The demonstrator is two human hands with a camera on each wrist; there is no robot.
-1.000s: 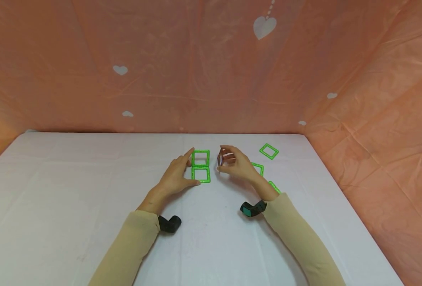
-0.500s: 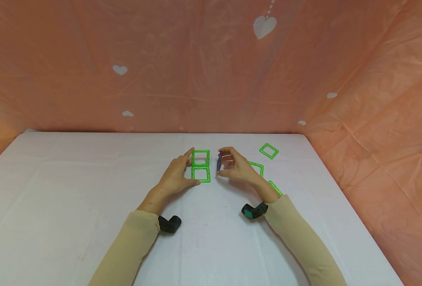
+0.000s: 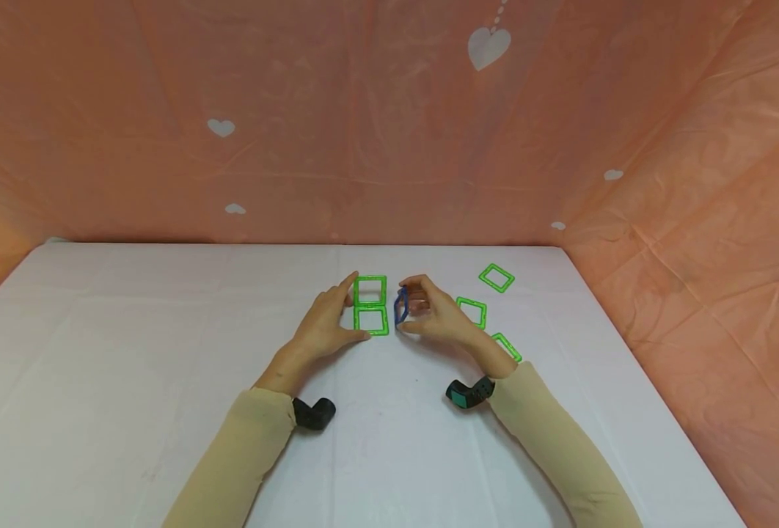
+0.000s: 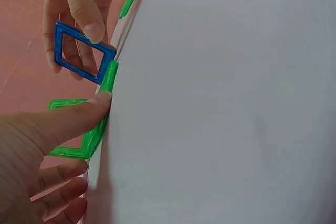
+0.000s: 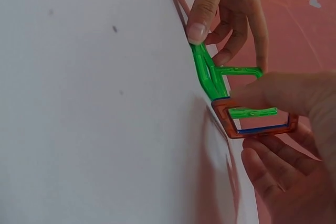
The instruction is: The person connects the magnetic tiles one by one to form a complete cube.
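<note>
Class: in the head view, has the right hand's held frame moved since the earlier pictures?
Yes. The held frame has shifted left and slightly down the picture, closing on the unmoved green pair.

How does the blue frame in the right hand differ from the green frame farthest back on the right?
The blue frame is steeply tipped; the green frame lies flat on the table. The right hand pinches the blue frame; neither hand touches the green frame. Both are four-sided with open centres.

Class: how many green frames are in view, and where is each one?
5: a rear frame and front frame touching, by the left hand; right of the right hand, a far frame, middle frame and near frame, the last two partly covered. Others could be hidden.
</note>
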